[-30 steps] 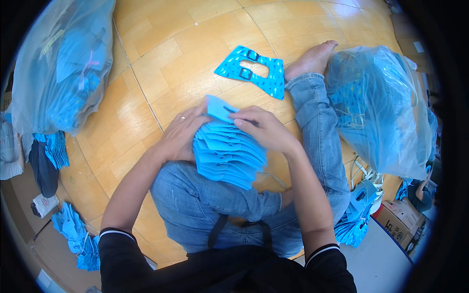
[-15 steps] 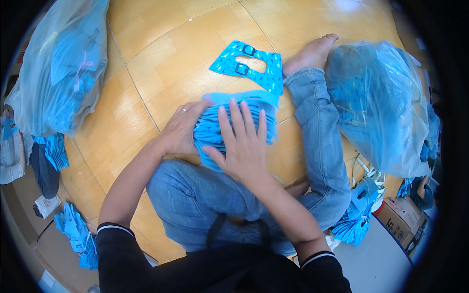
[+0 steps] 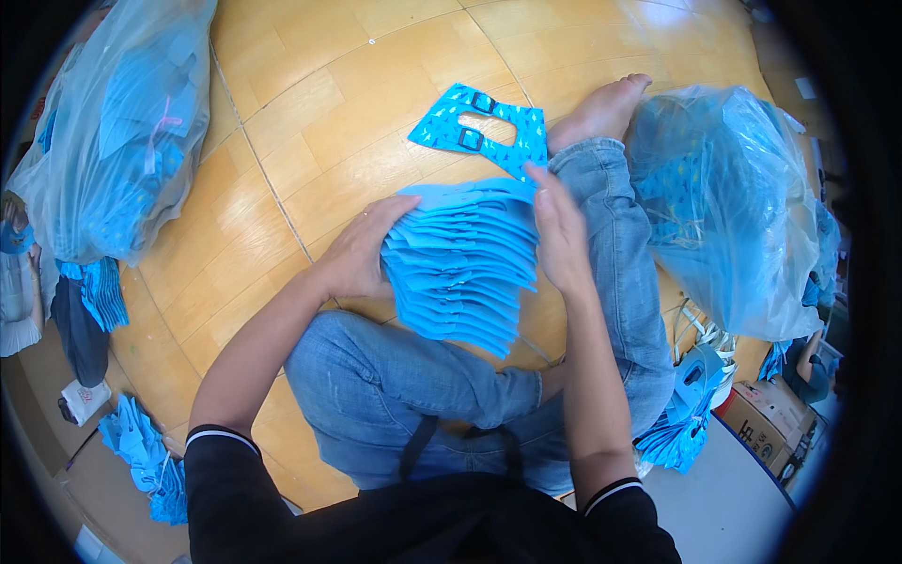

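A thick stack of blue fabric pieces (image 3: 460,258) stands fanned out in layers above my lap, its many edges turned toward me. My left hand (image 3: 365,246) grips the stack's left side, thumb toward the far corner and the other fingers partly hidden. Along the right edge, my right hand (image 3: 561,230) is held upright and edge-on with its fingers stretched out, slightly blurred. Just beyond the stack, a single blue patterned fabric piece (image 3: 531,141) lies flat on the floor, with an oval cut-out and two black buckles.
Clear plastic bags full of blue pieces stand at the left (image 3: 174,75) and right (image 3: 752,216). Bundles of blue pieces lie at lower left (image 3: 141,446) and lower right (image 3: 691,414), near a cardboard box (image 3: 756,432). My jeans-clad leg (image 3: 606,254) bends along the right side.
My right hand has moved from the top of the stack to its right edge. The stack has spread into a wider fan toward me. My left hand stays at its left side.
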`<state>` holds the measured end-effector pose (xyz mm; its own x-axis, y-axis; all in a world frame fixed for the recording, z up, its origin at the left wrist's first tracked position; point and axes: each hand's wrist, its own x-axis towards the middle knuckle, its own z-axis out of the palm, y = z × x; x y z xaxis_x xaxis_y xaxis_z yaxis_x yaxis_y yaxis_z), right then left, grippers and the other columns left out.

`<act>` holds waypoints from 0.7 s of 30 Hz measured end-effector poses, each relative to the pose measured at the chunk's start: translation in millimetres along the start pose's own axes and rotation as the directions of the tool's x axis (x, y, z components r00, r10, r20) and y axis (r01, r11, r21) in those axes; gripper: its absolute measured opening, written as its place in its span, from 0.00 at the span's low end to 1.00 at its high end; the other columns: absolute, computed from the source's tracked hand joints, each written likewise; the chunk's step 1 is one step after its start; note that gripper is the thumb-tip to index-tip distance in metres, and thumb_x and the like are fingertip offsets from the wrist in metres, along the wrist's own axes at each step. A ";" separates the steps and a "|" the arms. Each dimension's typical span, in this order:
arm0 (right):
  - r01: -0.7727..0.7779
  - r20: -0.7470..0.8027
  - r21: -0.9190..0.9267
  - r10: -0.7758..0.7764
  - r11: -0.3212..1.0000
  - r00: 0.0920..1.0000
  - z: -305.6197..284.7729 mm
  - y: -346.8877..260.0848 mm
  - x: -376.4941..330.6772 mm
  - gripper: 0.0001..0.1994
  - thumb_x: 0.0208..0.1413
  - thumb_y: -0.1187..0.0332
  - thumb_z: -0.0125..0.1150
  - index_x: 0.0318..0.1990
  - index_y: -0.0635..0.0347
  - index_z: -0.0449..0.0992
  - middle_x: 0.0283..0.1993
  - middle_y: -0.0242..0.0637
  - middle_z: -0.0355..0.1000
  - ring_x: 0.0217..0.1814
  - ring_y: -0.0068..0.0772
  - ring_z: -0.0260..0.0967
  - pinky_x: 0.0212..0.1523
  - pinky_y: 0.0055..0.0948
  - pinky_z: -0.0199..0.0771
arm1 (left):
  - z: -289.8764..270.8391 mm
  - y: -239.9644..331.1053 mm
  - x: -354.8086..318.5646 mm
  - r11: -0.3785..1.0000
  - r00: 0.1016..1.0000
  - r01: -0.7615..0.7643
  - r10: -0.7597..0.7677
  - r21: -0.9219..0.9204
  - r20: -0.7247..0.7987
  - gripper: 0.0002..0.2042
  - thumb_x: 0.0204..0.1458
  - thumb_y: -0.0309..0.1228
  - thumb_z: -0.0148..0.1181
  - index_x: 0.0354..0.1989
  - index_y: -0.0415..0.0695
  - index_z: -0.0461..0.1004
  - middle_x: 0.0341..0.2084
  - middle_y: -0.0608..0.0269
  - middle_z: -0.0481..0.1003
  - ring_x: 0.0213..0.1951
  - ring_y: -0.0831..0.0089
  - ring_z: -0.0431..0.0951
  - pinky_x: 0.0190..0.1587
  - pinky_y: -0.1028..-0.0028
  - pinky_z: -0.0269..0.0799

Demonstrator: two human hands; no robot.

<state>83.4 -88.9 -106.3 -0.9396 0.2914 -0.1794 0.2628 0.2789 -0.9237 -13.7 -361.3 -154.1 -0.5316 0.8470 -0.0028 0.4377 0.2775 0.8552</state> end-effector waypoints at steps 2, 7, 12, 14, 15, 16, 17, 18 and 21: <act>-0.229 0.111 0.333 0.203 0.915 0.973 7.4 14.5 -4.1 0.27 0.70 0.50 0.44 0.61 0.67 0.71 0.59 0.52 0.71 0.63 0.42 0.68 0.65 0.36 0.63 | -3.1 1.8 1.0 1.000 1.000 0.011 -0.011 -0.004 -0.007 0.54 0.29 0.39 0.80 0.70 0.48 0.56 0.65 0.48 0.62 0.66 0.48 0.63 0.68 0.57 0.59; -0.122 0.027 0.082 0.120 0.989 0.992 45.0 0.2 -45.0 0.26 0.72 0.54 0.43 0.60 0.70 0.71 0.59 0.54 0.72 0.62 0.44 0.69 0.64 0.32 0.65 | -30.4 5.2 -27.3 0.980 0.979 0.165 -0.148 -0.112 0.142 0.52 0.32 0.41 0.79 0.70 0.45 0.57 0.62 0.48 0.66 0.63 0.53 0.67 0.66 0.61 0.61; 0.236 0.114 -0.434 -0.207 0.869 0.972 35.7 -65.4 -54.9 0.37 0.55 0.48 0.64 0.67 0.60 0.64 0.68 0.56 0.60 0.71 0.57 0.57 0.69 0.53 0.54 | -31.7 0.6 -41.0 0.994 0.983 0.103 -0.098 -0.021 0.157 0.56 0.29 0.44 0.80 0.72 0.49 0.54 0.64 0.46 0.63 0.65 0.47 0.64 0.67 0.56 0.61; 0.397 0.286 -0.533 -0.283 0.747 0.916 44.3 -84.0 -62.6 0.46 0.45 0.47 0.73 0.71 0.55 0.60 0.72 0.56 0.54 0.74 0.60 0.50 0.70 0.60 0.49 | -29.3 0.7 -39.1 0.991 0.988 0.111 -0.102 -0.077 0.114 0.57 0.29 0.45 0.79 0.72 0.49 0.53 0.65 0.45 0.63 0.65 0.47 0.64 0.67 0.56 0.60; 0.429 0.392 -0.537 -0.235 0.726 0.889 53.4 -87.0 -62.9 0.51 0.40 0.47 0.76 0.72 0.53 0.58 0.74 0.55 0.51 0.76 0.61 0.47 0.70 0.63 0.47 | -30.2 1.3 -38.4 0.989 0.980 0.140 -0.133 -0.043 0.147 0.59 0.28 0.45 0.80 0.73 0.48 0.51 0.66 0.45 0.61 0.66 0.46 0.61 0.68 0.55 0.58; 0.464 0.522 -0.545 -0.151 0.698 0.840 61.0 -86.6 -63.9 0.56 0.34 0.47 0.79 0.73 0.50 0.56 0.75 0.55 0.47 0.77 0.62 0.45 0.70 0.66 0.44 | -31.0 2.9 -38.5 0.991 0.980 0.133 -0.127 -0.033 0.153 0.60 0.28 0.45 0.80 0.73 0.47 0.50 0.67 0.44 0.60 0.67 0.46 0.60 0.69 0.56 0.57; 0.462 0.525 -0.608 -0.110 0.645 0.844 66.9 -82.3 -60.7 0.59 0.30 0.48 0.81 0.73 0.48 0.54 0.76 0.56 0.45 0.77 0.62 0.43 0.71 0.64 0.45 | -32.5 4.1 -38.3 0.993 0.982 0.120 -0.116 -0.020 0.152 0.61 0.28 0.45 0.80 0.73 0.46 0.49 0.68 0.44 0.58 0.68 0.45 0.59 0.69 0.56 0.56; 0.480 0.471 -0.603 -0.201 0.637 0.859 70.7 -77.0 -58.6 0.59 0.30 0.48 0.81 0.73 0.48 0.54 0.76 0.55 0.45 0.77 0.62 0.43 0.71 0.63 0.45 | -34.3 4.7 -37.5 0.994 0.983 0.108 -0.106 -0.005 0.149 0.61 0.27 0.45 0.80 0.74 0.45 0.47 0.68 0.44 0.57 0.68 0.45 0.58 0.70 0.56 0.56; 0.499 0.467 -0.618 -0.228 0.607 0.855 76.7 -66.2 -59.3 0.58 0.30 0.48 0.80 0.73 0.48 0.54 0.76 0.55 0.46 0.77 0.59 0.44 0.72 0.61 0.45 | -40.0 7.4 -40.9 0.988 0.992 0.025 -0.043 0.151 0.120 0.66 0.26 0.47 0.82 0.74 0.42 0.43 0.71 0.43 0.52 0.71 0.47 0.53 0.71 0.56 0.52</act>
<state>104.9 -194.8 -60.5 -0.9652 -0.2415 -0.1007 -0.1743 0.8806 -0.4407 -17.7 -412.0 -126.9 -0.4590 0.8826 -0.1018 0.5293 0.3637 0.7665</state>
